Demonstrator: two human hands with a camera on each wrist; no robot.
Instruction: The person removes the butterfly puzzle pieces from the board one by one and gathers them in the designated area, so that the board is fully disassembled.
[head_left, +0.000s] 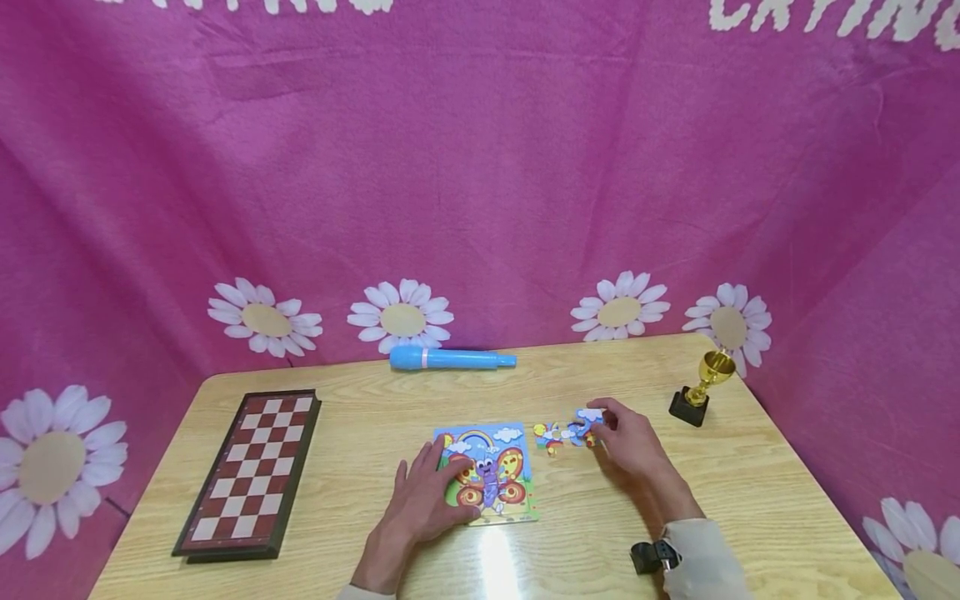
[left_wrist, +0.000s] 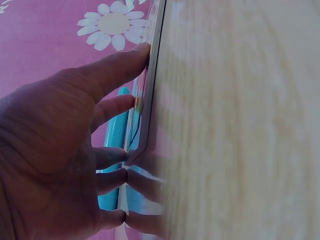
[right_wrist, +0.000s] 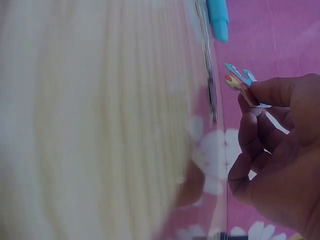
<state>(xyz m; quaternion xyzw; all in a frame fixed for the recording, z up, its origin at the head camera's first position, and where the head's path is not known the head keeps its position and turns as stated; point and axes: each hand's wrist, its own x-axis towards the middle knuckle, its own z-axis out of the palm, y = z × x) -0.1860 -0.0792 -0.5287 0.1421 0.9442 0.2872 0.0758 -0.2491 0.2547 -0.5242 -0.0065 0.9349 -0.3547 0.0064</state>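
A square butterfly jigsaw puzzle (head_left: 491, 483) lies flat on the table in front of me. My left hand (head_left: 429, 500) rests on its left side, thumb at the near edge and fingers spread, with fingertips touching the board (left_wrist: 145, 110) in the left wrist view. To the right of the puzzle, my right hand (head_left: 633, 442) pinches a puzzle piece (right_wrist: 245, 89) with blue, yellow and red print between thumb and fingers, raised off the tabletop. More loose puzzle pieces (head_left: 553, 433) lie between the puzzle and that hand, partly overlapped by the held one.
A red-and-white checkered board (head_left: 258, 467) sits at the left. At the back lies a blue microphone-shaped tube (head_left: 457, 359). A small gold trophy cup (head_left: 703, 383) stands at the right rear, and a pink flowered cloth (head_left: 480, 183) hangs behind the wooden table (head_left: 360, 417).
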